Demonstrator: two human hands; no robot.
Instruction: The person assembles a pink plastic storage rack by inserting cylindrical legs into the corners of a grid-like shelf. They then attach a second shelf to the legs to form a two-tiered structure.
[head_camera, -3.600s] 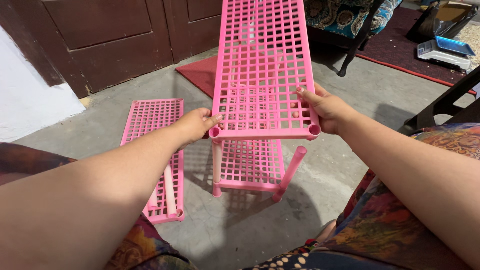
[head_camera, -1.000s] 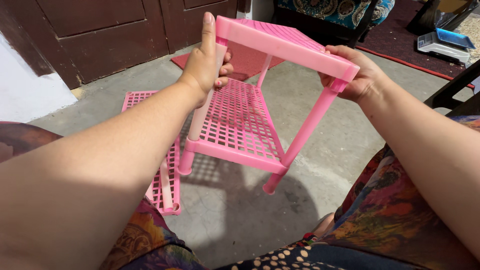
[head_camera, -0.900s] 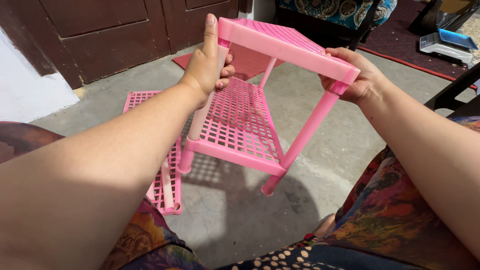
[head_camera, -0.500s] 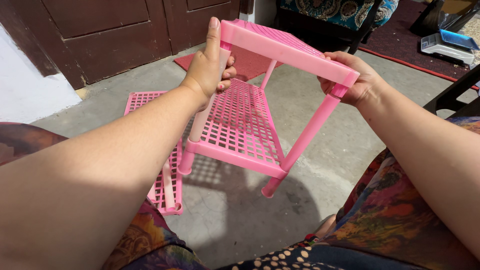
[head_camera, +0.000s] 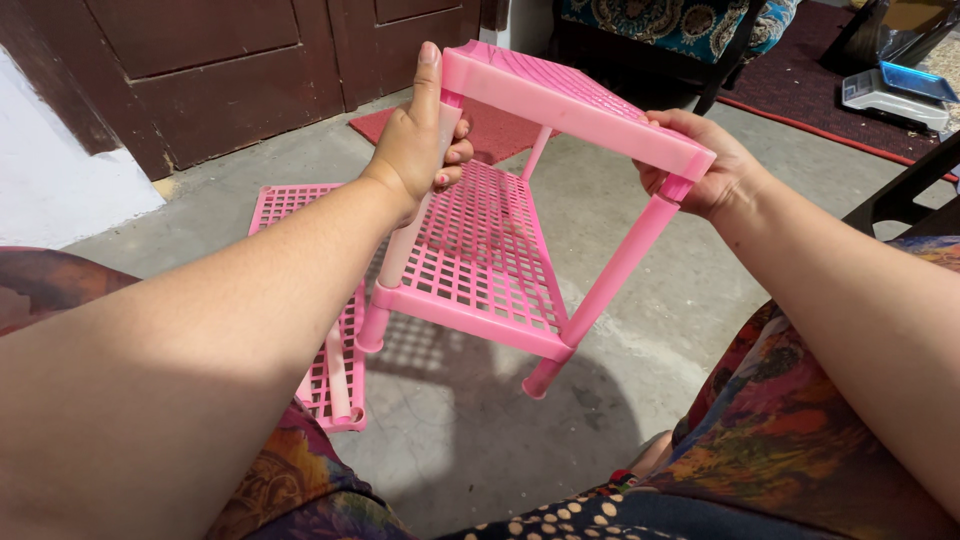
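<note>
A pink plastic rack (head_camera: 480, 250) with two lattice shelves and tube legs hangs tilted in the air above the concrete floor. My left hand (head_camera: 418, 140) grips the near left corner of its top shelf, around the top of a pale pink leg. My right hand (head_camera: 705, 170) grips the near right corner of the same top shelf (head_camera: 570, 100), above a pink leg (head_camera: 610, 285). The lower shelf slopes down toward me.
A loose pink lattice shelf (head_camera: 310, 290) lies flat on the floor at the left, with a pale tube (head_camera: 338, 365) on it. Dark wooden doors (head_camera: 230, 60) stand behind. A red mat (head_camera: 490, 130), a patterned seat and a blue tray (head_camera: 895, 90) lie farther back.
The rack was upright on the floor with my hands on its top shelf. Since then I have lifted and tilted it, and over the last second it has barely shifted.
</note>
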